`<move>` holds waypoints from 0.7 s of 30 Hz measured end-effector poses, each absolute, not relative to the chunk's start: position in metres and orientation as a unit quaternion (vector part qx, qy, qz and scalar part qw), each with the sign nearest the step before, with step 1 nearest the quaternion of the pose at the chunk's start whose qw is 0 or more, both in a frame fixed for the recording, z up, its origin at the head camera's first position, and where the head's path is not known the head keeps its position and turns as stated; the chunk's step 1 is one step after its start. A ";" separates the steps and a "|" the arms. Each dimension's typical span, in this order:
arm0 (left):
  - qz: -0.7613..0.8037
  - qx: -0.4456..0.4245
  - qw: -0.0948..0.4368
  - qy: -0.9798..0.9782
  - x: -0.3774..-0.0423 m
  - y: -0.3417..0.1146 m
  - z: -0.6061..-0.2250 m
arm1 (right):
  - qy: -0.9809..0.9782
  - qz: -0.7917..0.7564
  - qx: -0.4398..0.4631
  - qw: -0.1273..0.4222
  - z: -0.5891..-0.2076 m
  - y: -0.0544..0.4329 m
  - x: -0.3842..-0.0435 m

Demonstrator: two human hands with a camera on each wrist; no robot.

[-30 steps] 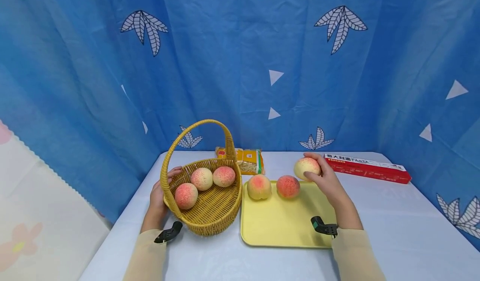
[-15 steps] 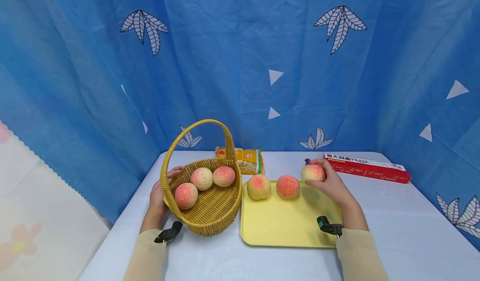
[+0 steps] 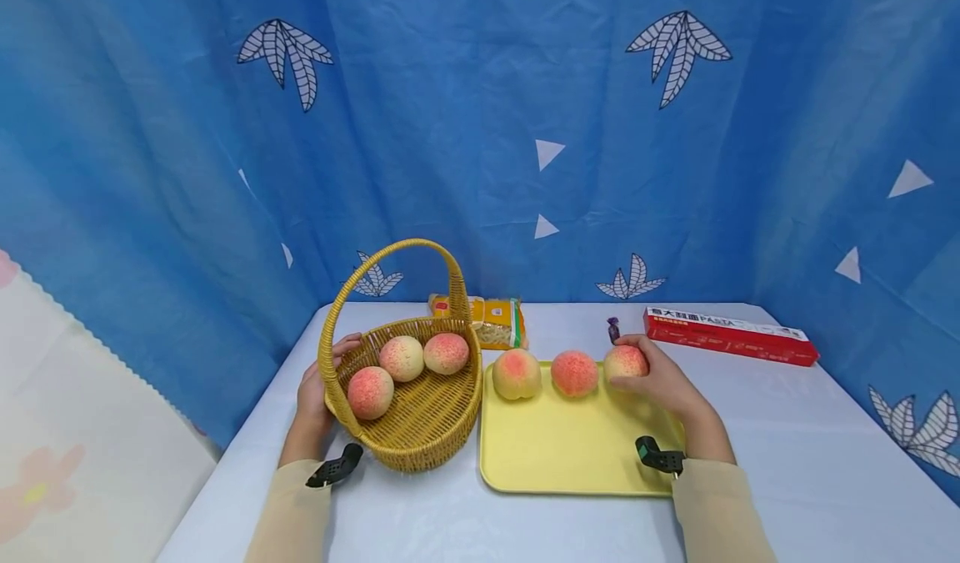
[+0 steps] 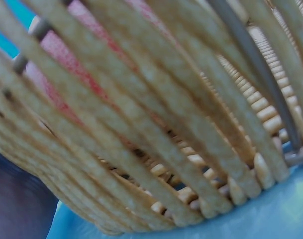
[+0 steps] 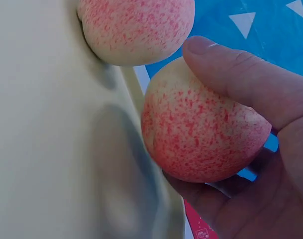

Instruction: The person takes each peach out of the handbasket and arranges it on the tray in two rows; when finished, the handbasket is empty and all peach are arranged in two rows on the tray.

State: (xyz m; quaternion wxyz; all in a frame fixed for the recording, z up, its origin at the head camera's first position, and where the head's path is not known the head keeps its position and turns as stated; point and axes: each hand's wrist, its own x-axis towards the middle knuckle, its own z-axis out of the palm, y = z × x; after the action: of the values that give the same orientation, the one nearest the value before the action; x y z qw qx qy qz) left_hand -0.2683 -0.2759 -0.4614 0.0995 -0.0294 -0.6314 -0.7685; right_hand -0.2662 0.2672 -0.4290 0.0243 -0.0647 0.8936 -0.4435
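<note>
My right hand [image 3: 666, 382] grips a pink-speckled peach [image 5: 203, 124] between thumb and fingers, at the far right part of the yellow tray [image 3: 570, 454]. To its left on the tray sit a red peach [image 3: 574, 374] and a yellowish peach [image 3: 517, 374], forming a row along the far rim. My left hand [image 3: 315, 384] rests against the left side of the wicker basket [image 3: 420, 461], its fingers over the rim. Inside the basket lie a reddish peach [image 3: 371, 393], a pale peach [image 3: 402, 359] and a pink peach [image 3: 446, 354]. Basket weave fills the left wrist view.
Behind the basket lies a yellow pasta bag [image 3: 498, 323]. A red pasta box [image 3: 731, 338] stands at the back right, with a small purple-wrapped candy [image 3: 613, 329] beyond the tray. A blue curtain [image 3: 480, 129] closes off the table's back.
My right hand has moved right, then down with its peach to the tray's far edge, bringing the purple-wrapped candy into view. The left hand and basket stay put.
</note>
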 end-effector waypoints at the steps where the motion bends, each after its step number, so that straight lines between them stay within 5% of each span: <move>1: -0.769 -0.029 0.100 -0.631 -0.268 -0.276 -0.461 | 0.894 -0.441 -0.066 0.028 -0.430 0.267 -0.267; 21: -0.774 -0.036 0.096 -0.625 -0.267 -0.277 -0.460 | 0.906 -0.415 -0.046 0.074 -0.433 0.271 -0.264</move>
State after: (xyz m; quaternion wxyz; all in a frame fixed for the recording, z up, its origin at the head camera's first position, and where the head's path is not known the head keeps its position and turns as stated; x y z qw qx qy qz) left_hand -0.2672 -0.2771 -0.4602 0.0962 -0.0358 -0.6247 -0.7741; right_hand -0.2644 0.2710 -0.4328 0.0737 -0.0458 0.9055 -0.4154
